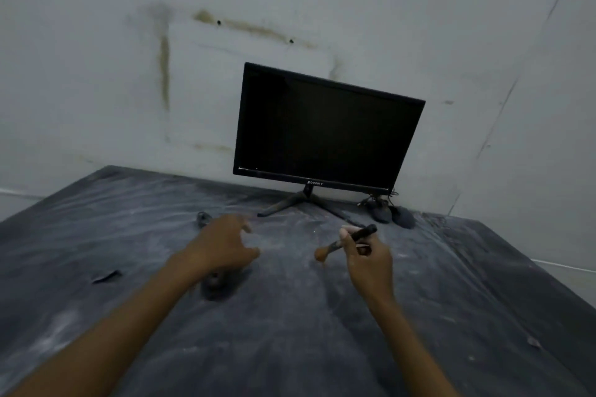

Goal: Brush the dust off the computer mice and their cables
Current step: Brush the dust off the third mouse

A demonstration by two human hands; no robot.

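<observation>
Above the dusty table [290, 316], right hand's [367, 259] brush [346, 241] bristles point left.

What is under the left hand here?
Below the left hand a dark, blurred object lies on the dusty table, possibly a mouse. The hand covers part of it; contact is unclear.

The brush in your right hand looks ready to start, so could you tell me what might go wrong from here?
1. The dusty table may re-soil any mouse swept on it.
2. The two mice sit with tangled cables by the monitor stand; pulling a cable could tug the stand.
3. The right hand pinches the brush lightly, so it may slip. The left hand hovers over a blurred dark object; what it is cannot be told.
</observation>
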